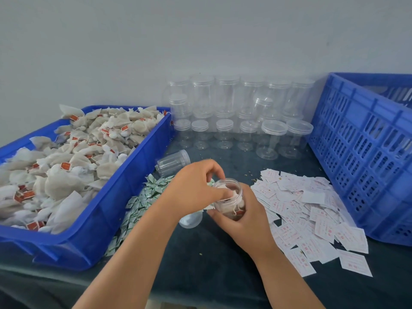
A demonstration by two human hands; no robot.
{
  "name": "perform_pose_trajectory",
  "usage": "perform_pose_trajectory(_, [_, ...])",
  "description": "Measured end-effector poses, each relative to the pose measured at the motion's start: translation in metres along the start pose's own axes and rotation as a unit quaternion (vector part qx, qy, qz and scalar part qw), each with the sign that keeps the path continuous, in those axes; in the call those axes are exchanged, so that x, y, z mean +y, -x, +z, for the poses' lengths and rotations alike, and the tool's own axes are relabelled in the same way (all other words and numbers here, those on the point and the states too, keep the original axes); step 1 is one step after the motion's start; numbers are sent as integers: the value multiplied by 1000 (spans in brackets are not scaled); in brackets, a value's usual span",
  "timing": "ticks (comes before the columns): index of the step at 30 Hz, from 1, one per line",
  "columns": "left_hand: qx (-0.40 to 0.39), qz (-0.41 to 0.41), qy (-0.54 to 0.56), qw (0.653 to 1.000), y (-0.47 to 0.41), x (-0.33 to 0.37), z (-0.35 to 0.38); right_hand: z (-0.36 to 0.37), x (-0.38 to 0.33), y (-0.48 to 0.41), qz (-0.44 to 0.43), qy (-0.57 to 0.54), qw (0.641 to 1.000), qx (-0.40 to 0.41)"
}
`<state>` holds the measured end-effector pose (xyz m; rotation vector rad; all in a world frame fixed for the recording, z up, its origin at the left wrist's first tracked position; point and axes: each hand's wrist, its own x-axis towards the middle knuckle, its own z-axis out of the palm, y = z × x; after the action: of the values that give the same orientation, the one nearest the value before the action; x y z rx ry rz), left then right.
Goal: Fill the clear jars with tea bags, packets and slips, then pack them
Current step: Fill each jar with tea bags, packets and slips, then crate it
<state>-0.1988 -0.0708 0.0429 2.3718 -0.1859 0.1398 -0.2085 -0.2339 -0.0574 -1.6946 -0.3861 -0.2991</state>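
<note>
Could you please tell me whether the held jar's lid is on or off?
Off: the jar in the right hand has a bare mouth, where the left hand holds a tea bag.

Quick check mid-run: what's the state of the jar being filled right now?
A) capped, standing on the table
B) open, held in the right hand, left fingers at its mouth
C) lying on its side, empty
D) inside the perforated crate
B: the right hand grips the open jar, while the left hand fingers pinch a tea bag at its mouth.
</note>
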Motion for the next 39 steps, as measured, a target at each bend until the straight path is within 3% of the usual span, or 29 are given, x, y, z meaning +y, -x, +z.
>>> perform_pose_trajectory(2, [27,12,-30,999,0,0,-1,0,0,0,1,3,1000,-4])
perform_pose_trajectory(6, [57,61,34,996,9,4,-5,-1,-1,-2,8,6,1000,1])
perform_pose_trajectory(12, [9,77,-107,991,25,-3,4,0,0,-1,-6,13,1000,3])
perform_pose_trajectory(14, [20,51,-25,998,26,-4,8,1,1,-1,-8,16,1000,1])
perform_pose_trajectory(16, [89,18,106,990,28,-8,7,1,2,-1,-8,11,1000,5])
perform_pose_trajectory(17, [138,5,113,984,29,-15,6,1,2,-1,-9,8,1000,6])
perform_pose_trajectory(19, [180,-33,44,982,31,-35,3,0,1,-1,-10,7,1000,8])
perform_pose_trajectory(23, [30,-112,-198,973,44,-75,18,1,2,-1,-3,11,1000,4])
perform_pose_trajectory(25, [36,-103,-226,968,48,-85,31,2,2,-1,-7,23,1000,3])
perform_pose_trajectory(29, [128,-99,-129,978,48,-85,36,1,1,-1,-8,16,1000,4])
perform_pose_trajectory(32, [148,-135,45,979,41,-81,34,0,-1,0,2,3,1000,-14])
perform_pose_trajectory(36, [129,-138,330,925,35,-56,24,3,2,2,11,10,998,-64])
perform_pose_trajectory(37, [118,-101,338,928,36,-49,20,4,2,2,13,23,997,-71])
perform_pose_trajectory(39, [77,-18,221,972,39,-39,16,4,4,2,14,42,996,-77])
